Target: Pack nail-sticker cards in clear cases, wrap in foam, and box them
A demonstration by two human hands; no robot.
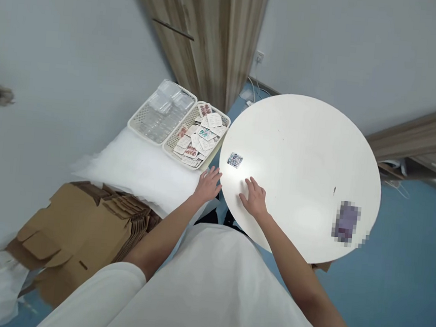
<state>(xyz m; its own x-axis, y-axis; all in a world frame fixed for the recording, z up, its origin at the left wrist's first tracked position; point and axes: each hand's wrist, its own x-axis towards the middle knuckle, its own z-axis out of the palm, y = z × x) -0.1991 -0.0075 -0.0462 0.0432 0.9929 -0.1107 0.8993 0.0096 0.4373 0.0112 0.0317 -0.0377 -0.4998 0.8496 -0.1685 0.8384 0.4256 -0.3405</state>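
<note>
Near patterned card (pixel 235 160), left hand (pixel 208 184) spread open, right hand (pixel 254 198) loosely open.

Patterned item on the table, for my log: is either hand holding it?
No, the patterned item lies on the white table, the left hand and right hand both apart from it.

White round table (pixel 305 161); floor (pixel 406 236) blue; cabinet (pixel 210 35) streaked brown, perhaps wood-grained.
</note>
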